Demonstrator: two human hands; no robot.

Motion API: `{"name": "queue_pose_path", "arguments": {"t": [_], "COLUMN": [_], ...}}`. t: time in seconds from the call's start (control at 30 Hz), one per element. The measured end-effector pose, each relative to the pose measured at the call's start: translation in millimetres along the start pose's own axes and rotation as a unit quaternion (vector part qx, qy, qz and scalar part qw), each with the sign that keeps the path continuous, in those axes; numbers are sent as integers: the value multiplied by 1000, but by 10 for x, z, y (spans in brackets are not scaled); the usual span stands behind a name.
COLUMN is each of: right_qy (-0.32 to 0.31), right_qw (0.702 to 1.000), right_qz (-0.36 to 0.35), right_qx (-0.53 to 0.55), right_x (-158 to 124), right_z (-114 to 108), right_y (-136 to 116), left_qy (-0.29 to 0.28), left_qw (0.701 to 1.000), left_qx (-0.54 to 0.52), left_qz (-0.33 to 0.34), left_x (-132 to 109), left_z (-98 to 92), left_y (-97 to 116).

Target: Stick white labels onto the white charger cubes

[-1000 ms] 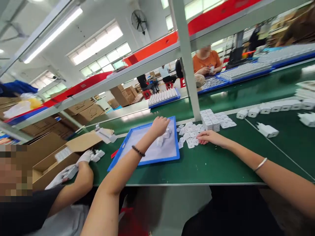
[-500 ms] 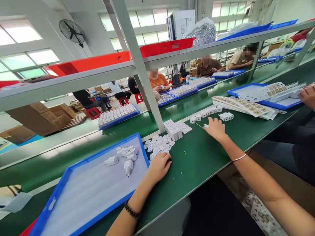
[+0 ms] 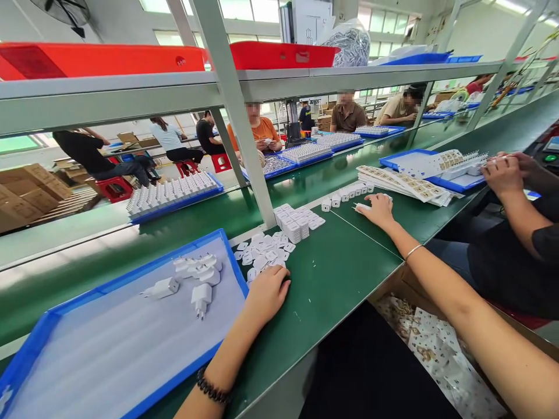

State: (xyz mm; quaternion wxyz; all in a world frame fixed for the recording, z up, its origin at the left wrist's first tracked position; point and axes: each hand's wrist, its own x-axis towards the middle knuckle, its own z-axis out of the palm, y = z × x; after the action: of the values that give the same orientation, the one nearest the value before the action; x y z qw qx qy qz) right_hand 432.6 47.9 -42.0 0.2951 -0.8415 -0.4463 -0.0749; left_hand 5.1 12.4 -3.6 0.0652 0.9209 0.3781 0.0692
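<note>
My left hand (image 3: 267, 292) rests on the green bench with its thumb apart from the loosely bent fingers. Its fingertips reach the near edge of a loose pile of small white plastic plates (image 3: 264, 251); behind them stand neat stacks of similar plates (image 3: 293, 222). Farther right, my right hand (image 3: 378, 210) has its fingers around a white plug charger, mostly covered, with pale prongs pointing left. Just beyond that hand runs a row of white chargers (image 3: 335, 200). Several white two-pin chargers (image 3: 201, 298) lie in the blue-rimmed tray (image 3: 131, 355) at my left.
A metal post (image 3: 238, 116) rises behind the stacks to a shelf with red bins (image 3: 279, 55). Sticker sheets (image 3: 404, 183) and another blue tray (image 3: 406, 160) lie at right, beside a co-worker's hands (image 3: 506, 171). Filled trays (image 3: 174, 198) stand across the bench.
The view has swung right and down, so more of the co-worker at right shows. My right hand has moved slightly away across the bench, towards the charger row; my left hand stays by the pile.
</note>
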Motion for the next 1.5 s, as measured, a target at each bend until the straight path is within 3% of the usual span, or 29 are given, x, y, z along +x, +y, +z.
{"name": "queue_pose_path", "arguments": {"t": [0.27, 0.53, 0.93, 1.23, 1.5], "right_qy": [25, -52, -47, 65, 25], "right_qw": [989, 981, 994, 996, 995], "right_qz": [-23, -99, 28, 65, 78], "right_qx": [147, 160, 92, -14, -57], "right_x": [107, 89, 78, 51, 61], "right_z": [78, 219, 146, 50, 109], "right_y": [391, 252, 259, 194, 154], "left_qy": [-3, -6, 5, 9, 9], "left_qw": [1000, 999, 998, 998, 999], "left_qx": [15, 29, 53, 54, 32], "left_qz": [12, 16, 33, 35, 34], "left_x": [9, 18, 10, 13, 22], "left_z": [23, 30, 47, 52, 56], "left_y": [1, -10, -27, -28, -33]}}
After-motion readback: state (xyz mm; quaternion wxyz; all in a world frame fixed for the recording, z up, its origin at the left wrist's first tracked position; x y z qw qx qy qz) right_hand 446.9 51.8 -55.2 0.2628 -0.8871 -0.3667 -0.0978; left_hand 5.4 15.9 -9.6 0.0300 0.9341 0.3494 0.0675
